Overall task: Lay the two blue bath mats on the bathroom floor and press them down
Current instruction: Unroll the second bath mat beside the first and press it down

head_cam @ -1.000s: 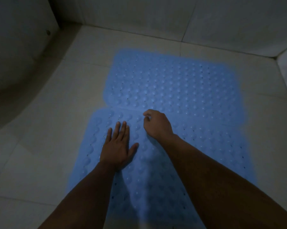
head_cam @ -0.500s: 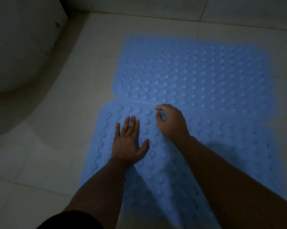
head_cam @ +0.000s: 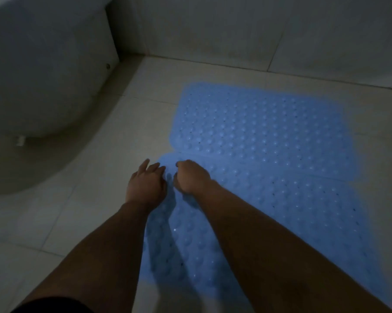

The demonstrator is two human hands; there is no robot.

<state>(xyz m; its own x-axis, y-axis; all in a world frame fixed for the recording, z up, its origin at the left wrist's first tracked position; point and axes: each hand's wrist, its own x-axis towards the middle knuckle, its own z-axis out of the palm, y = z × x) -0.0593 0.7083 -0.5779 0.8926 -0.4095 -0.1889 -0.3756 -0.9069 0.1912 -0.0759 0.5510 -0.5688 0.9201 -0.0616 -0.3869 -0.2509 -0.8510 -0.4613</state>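
Both hands have slid to the near mat (head_cam: 269,211) corner: left hand (head_cam: 145,186) flat, right hand (head_cam: 191,178) curled, grip unclear.

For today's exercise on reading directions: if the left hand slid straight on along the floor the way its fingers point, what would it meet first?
The left hand points ahead and slightly right, so it would probably meet the far mat; depth is uncertain.
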